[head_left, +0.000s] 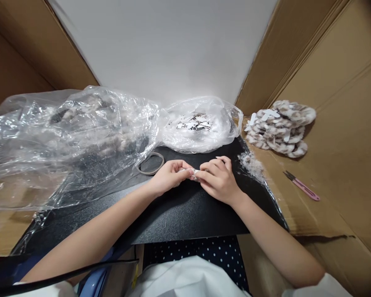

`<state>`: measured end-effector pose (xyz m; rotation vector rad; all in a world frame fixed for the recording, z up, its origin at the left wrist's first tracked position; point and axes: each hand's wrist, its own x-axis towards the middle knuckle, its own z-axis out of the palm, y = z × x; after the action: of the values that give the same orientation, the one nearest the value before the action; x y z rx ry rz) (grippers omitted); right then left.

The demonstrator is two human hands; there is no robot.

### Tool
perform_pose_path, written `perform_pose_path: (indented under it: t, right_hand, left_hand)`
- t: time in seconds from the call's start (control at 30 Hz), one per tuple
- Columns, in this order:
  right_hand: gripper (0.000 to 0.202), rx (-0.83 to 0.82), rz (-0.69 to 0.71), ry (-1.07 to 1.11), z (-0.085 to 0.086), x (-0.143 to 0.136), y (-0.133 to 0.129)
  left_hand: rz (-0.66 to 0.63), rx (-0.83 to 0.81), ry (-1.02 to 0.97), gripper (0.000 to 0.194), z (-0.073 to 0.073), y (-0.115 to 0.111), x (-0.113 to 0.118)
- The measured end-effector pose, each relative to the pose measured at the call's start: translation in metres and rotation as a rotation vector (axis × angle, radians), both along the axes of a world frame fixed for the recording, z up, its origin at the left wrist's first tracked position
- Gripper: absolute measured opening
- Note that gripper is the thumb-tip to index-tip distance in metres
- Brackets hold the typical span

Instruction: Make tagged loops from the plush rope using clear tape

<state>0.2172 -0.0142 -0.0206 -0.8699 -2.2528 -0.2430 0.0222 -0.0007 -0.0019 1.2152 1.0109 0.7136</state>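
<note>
At the left of the frame sits one big clear plastic bag (62,140), crumpled and bulging with fuzzy pieces I cannot count through the film. Just right of it, on the black board (185,218) across my lap, lies one tape ring (150,163). At the centre my left hand (170,176) and right hand (218,178) meet, fingertips touching: both are curled nearly closed, pinching between them one small white piece (194,173), too hidden by my fingers to describe further. Behind them a second, smaller bag (200,123) holds a jumble of silvery bits. Right of my right hand lies one tuft of loose fluff (252,163) at the board's edge. Further right, on the cardboard (343,136), is one pile of finished-looking furry rounds (280,128), roughly a dozen, with white tabs showing, and one pink snipper (301,186). Judging by the full bag against that small pile, I reckon most of the work is left.
</note>
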Motion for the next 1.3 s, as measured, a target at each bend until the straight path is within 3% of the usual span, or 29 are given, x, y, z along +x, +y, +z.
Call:
perform_pose_path:
  t: [0.2, 0.4, 0.6, 0.77, 0.93, 1.13, 1.2, 1.3]
  right_hand:
    - [0.014, 0.241, -0.031, -0.013, -0.002, -0.01, 0.0]
    - [0.013, 0.242, 0.06, 0.058, -0.004, -0.009, -0.002]
    - [0.013, -0.002, 0.138, 0.301, -0.008, -0.011, -0.003]
    - [0.012, -0.302, 0.062, 0.531, -0.009, -0.018, -0.005]
    - [0.014, -0.694, -0.004, 0.768, -0.01, -0.019, -0.006]
    - [0.053, -1.198, 0.046, 0.969, -0.009, -0.013, 0.003]
    - [0.05, -1.213, 0.067, 0.97, -0.007, -0.011, 0.005]
    - [0.04, -1.053, 0.048, 1.01, -0.006, -0.012, 0.004]
  left_hand:
    - [-0.043, -0.17, -0.038, 0.024, 0.001, 0.002, -0.005]
    - [-0.05, -0.094, -0.027, 0.025, -0.003, 0.003, -0.008]
    - [-0.036, 0.225, 0.028, 0.026, -0.012, 0.0, -0.007]
    - [0.015, 0.438, 0.186, 0.025, -0.021, -0.007, -0.004]
    - [0.008, 0.549, 0.263, 0.023, -0.024, -0.013, -0.003]
    - [-0.07, 0.811, 0.35, 0.009, -0.024, -0.01, -0.005]
    - [-0.039, 0.949, 0.386, 0.007, -0.022, -0.009, -0.006]
    - [0.156, 1.009, 0.428, 0.012, -0.016, -0.013, -0.006]
